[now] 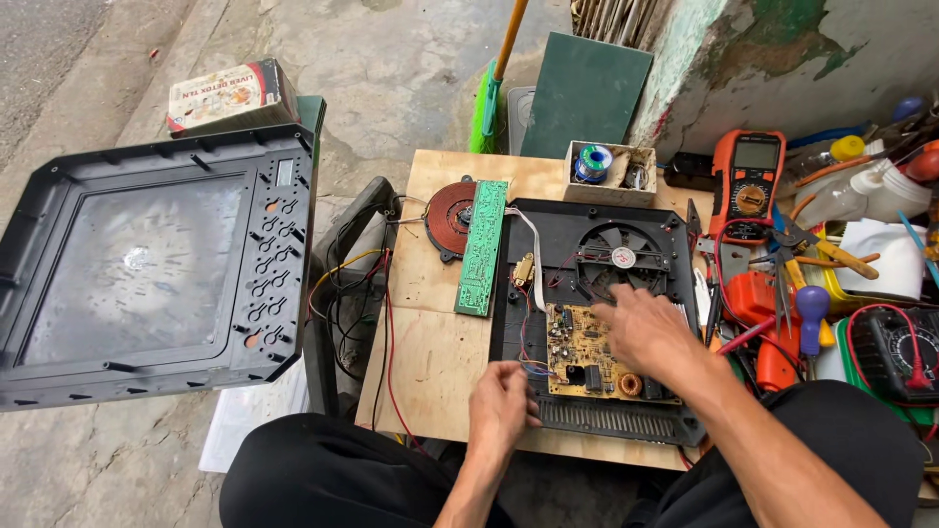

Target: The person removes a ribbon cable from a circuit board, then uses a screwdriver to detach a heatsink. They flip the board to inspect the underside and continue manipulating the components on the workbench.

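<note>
While both hands work over it, the opened cooker base, a black plastic shell of squarish outline, lies flat on the plywood surface, its slatted vent edge toward the person and its round fan at the far end.

- Yellow circuit board: tan laminate set in the near half of the base, long axis running left to right, crowded with small parts and a copper ring coil; its right part is hidden beneath the right hand.
- Right hand: fingers spread and loose, lying on the board's far right corner, grasping nothing that can be seen.
- Left hand: curled at the near left corner of the base; what, if anything, it pinches cannot be made out.
- Green circuit strip: narrow, long axis running away from the person, just left of the base.
- Coil disc: reddish-brown, round, partly hidden behind the green strip.
- Cooker top panel: black frame with a grey glass pane, lying underside up, well to the left.
- Orange multimeter: upright beyond the base, beside a heap of hand tools cut off by the right edge.
- Small box with solder reel: at the far edge of the surface.
</note>
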